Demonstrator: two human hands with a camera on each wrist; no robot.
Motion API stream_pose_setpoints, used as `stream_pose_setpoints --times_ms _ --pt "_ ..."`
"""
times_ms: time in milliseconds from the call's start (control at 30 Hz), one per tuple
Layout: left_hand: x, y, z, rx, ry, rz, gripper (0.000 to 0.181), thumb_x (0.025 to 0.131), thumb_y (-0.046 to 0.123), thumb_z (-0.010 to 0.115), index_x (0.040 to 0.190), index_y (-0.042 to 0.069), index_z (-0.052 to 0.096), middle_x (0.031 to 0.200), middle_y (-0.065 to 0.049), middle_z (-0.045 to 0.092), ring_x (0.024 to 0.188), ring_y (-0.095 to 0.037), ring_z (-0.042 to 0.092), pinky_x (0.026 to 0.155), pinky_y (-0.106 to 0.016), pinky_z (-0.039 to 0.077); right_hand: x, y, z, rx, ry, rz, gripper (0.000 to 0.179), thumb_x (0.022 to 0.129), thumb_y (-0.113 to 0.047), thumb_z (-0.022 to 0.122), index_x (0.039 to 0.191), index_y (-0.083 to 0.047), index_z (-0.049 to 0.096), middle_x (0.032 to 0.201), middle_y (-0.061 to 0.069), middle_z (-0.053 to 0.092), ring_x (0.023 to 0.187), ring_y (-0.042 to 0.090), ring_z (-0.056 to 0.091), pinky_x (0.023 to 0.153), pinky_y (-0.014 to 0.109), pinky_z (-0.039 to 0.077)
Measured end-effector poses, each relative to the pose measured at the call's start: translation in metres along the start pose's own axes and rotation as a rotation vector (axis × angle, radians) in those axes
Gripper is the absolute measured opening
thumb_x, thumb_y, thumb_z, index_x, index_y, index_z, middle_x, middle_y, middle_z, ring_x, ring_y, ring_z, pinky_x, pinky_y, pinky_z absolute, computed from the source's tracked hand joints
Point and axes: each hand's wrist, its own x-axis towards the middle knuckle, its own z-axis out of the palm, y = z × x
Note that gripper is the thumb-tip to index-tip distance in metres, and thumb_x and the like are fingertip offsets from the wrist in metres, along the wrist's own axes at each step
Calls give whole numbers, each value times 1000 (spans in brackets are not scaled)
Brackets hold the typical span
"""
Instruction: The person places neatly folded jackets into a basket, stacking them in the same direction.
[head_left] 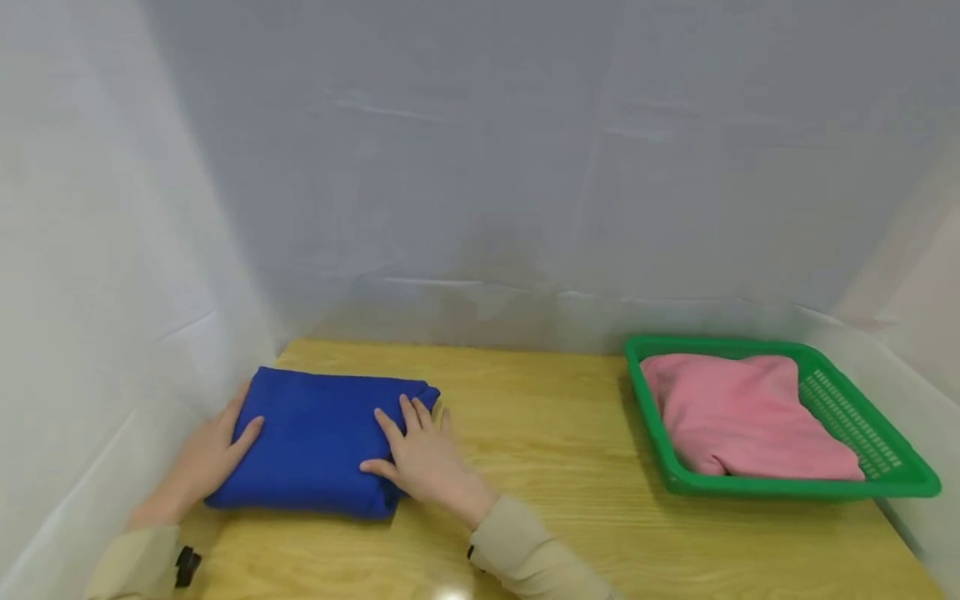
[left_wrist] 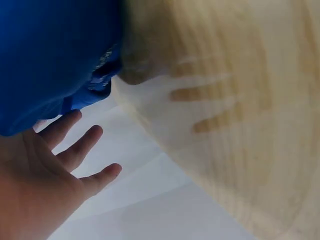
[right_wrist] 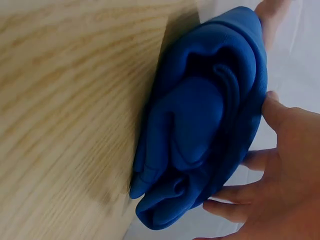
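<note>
A folded blue cloth, thick and roughly square, lies on the left part of the wooden table. My left hand is at its left edge, with the thumb over the top. In the left wrist view, several fingers of that hand extend, spread apart, beside the cloth's edge. My right hand rests with spread fingers on the cloth's right side. Seen from the right wrist, the rolled layers of the blue cloth show at its open side, and the right fingers touch its upper surface.
A green plastic basket with slotted walls stands at the table's right side. Inside lies a pink cloth. Wood-grain tabletop spans the gap between cloth and basket. White sheeting encloses the table at the back and both sides.
</note>
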Motion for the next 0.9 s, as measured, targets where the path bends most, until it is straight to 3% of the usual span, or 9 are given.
stream_pose_setpoints --times_ms 100,300,533,700,900 --pt "-7 -3 1 1 -46 -28 70 111 37 36 162 1 5 149 -43 32 126 -65 40 98 -73 36 0 -5 5 -26 -8 -8 76 98 -72 30 162 -32 26 166 12 25 153 33 24 116 65 27" --pt "-10 2 3 61 -36 -17 63 111 35 36 160 -1 19 147 -40 40 123 -64 45 96 -73 38 -2 -5 5 -87 -24 5 74 99 -71 32 162 -32 27 166 11 26 153 34 22 116 67 24" --pt "-10 11 6 136 52 28 55 110 32 41 152 -3 39 143 -36 48 123 -60 46 95 -73 36 -5 0 5 -100 -20 5 73 100 -71 33 161 -32 28 166 11 27 153 35 25 115 68 25" --pt "-9 21 11 205 95 49 53 109 32 42 149 -2 44 142 -33 51 124 -57 46 96 -72 35 -11 9 6 -87 1 -3 72 100 -70 35 161 -31 30 165 12 29 152 36 26 113 70 25" --pt "-8 32 16 221 119 64 51 109 29 43 147 -5 46 142 -32 51 127 -55 44 99 -72 33 -17 19 8 -71 12 -8 72 101 -69 35 161 -30 29 165 13 28 152 35 25 113 71 23"
